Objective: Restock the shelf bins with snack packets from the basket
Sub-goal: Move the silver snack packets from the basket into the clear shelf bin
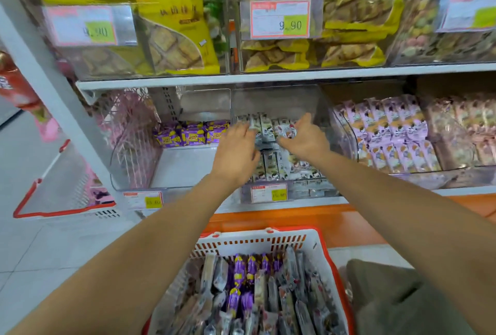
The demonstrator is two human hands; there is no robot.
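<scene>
Your white metal shelf (308,203) carries clear plastic bins side by side along its front edge. In front of it, nearest you, the white plastic basket with a red rim (257,243) holds grey and purple snack packets (241,281) standing on end. Both of your hands reach into the middle clear bin (322,109). Your left hand (236,152) lies on the grey-white packets (271,165); blur hides whether its fingers grip. Your right hand (306,138) curls its fingers round one red-and-white packet (288,132) in the back row.
</scene>
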